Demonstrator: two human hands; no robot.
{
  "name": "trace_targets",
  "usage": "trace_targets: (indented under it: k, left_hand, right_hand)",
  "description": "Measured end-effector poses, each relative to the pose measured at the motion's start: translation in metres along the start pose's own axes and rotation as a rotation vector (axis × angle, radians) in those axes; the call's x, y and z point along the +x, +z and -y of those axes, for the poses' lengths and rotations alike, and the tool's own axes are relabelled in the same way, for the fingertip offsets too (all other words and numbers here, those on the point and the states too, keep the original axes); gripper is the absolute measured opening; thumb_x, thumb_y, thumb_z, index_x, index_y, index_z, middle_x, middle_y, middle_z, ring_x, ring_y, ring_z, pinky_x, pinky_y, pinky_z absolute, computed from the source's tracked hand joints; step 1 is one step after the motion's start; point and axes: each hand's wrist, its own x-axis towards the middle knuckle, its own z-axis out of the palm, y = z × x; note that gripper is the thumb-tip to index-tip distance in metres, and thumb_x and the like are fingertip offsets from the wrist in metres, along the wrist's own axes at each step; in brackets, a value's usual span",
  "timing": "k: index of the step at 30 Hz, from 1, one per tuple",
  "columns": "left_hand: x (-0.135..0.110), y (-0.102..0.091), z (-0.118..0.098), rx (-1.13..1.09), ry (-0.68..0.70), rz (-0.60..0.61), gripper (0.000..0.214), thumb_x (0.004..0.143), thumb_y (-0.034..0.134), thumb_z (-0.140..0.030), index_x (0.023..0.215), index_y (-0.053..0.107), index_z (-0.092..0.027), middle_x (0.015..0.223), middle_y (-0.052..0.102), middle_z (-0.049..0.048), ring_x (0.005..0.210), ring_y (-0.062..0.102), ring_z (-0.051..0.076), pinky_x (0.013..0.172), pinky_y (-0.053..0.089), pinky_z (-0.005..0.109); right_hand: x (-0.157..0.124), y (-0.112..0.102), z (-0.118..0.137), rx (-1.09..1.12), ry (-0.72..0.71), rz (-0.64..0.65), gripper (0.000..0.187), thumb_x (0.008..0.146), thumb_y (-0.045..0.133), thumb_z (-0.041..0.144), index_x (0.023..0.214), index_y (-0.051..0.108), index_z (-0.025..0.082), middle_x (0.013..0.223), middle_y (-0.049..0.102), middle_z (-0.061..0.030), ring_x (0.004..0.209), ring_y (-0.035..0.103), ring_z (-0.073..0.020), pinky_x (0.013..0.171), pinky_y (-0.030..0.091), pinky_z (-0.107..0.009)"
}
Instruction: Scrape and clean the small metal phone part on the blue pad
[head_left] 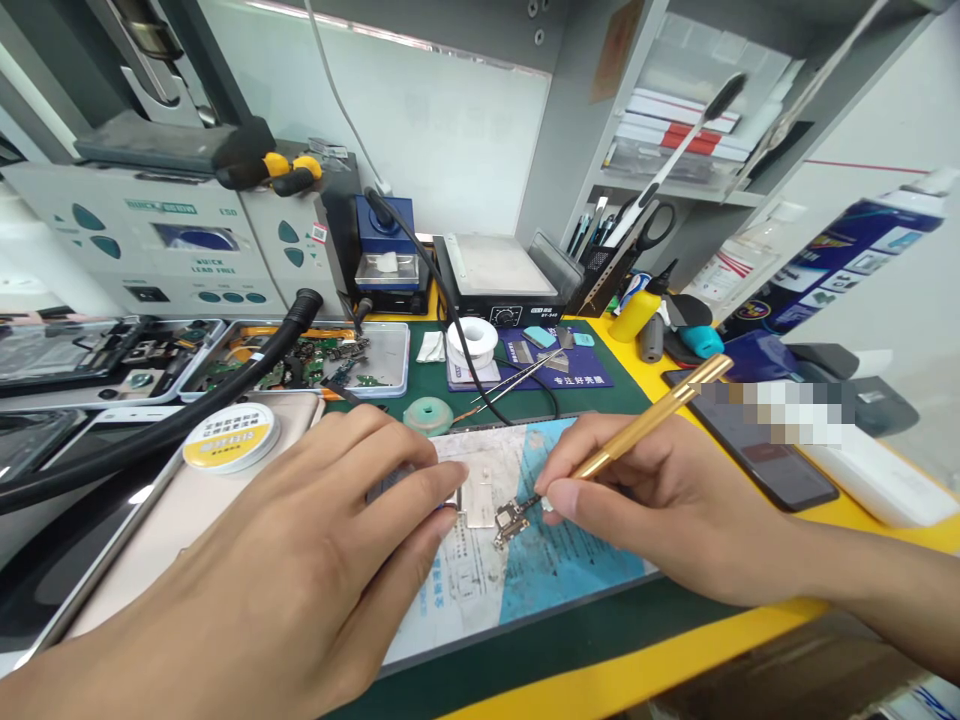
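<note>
My right hand [637, 490] grips a gold pen-shaped tool [637, 425] like a pencil, its dark tip pointing down to the left. The tip meets or hovers just over a small circuit board [510, 520] on the blue-and-white work pad [555, 580]. My left hand [330, 550] is to the left of the board, its thumb and fingers closed in a pinch. A bit of metal shows at the fingertips, but most of what they hold is hidden. Between the hands lies a flat, pale metal plate [480, 500], close to the board.
Behind the pad are tweezers [517, 385], a white spool [472, 345] and a green roll [427, 415]. A tray of circuit boards [315, 360] and a round tin [231, 437] stand left, below a soldering station [187, 240]. A phone [765, 450] lies right.
</note>
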Motion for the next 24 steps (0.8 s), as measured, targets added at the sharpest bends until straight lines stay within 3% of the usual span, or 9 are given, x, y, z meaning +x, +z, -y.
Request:
trace_targets:
  k: [24]
  left_hand:
    - [0.0018,-0.0011,-0.0009,0.001,0.000,-0.022,0.018,0.107,0.056,-0.016,0.122,0.065,-0.021,0.114,0.061,0.0049,0.106,0.054,0.020,0.093,0.043,0.039]
  right_hand:
    - [-0.0001,0.0031,0.0022,0.094,-0.044,0.051,0.020,0.100,0.069,0.038,0.095,0.070,0.018,0.064,0.046,0.0052,0.054,0.037,-0.0107,0.048,0.028,-0.025]
